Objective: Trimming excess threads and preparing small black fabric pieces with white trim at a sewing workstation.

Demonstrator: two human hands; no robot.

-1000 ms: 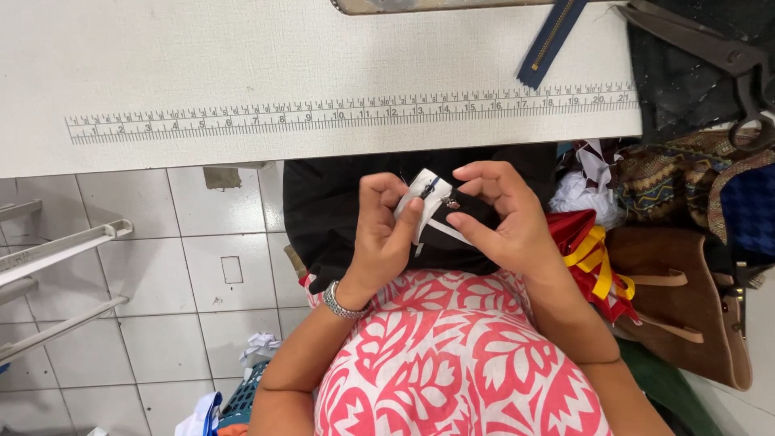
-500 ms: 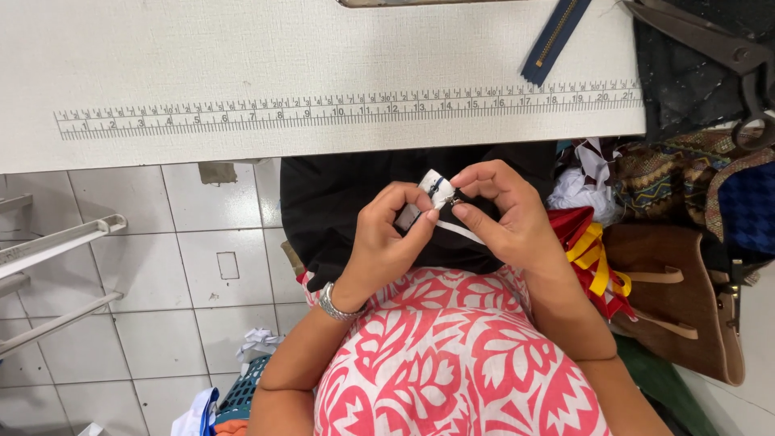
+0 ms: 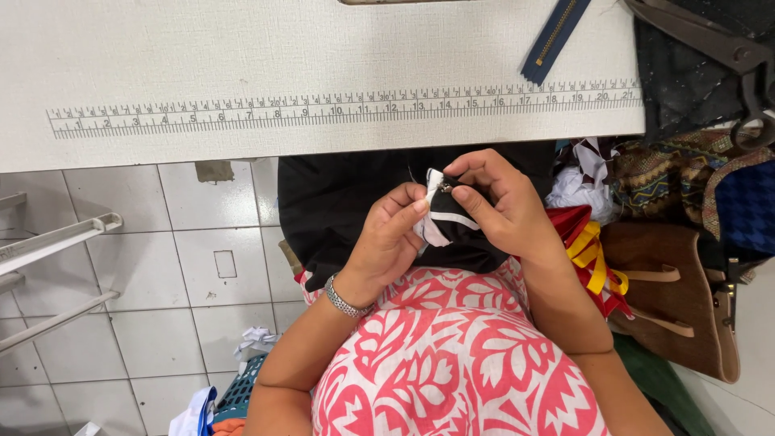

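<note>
Bright, even light is falling from above, washing the white table [image 3: 242, 64] pale without glare. Shadows are staying soft under its edge. Focus is holding sharp; edges are bending slightly.

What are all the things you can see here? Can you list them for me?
table: one, white, across the top
printed ruler strip: one, black marks, along the table's front edge
zipper: one, dark blue, top of table
scissors: one pair, dark metal, top right on dark cloth
black fabric: one, on the lap
black-and-white piece: one, held between both hands
fabric pile: many colours, right side
brown bag: one, right
floor tiles: white, left
bracelet: one, silver, left wrist
left hand: fingers pinch the piece
right hand: fingers grip the piece
</note>
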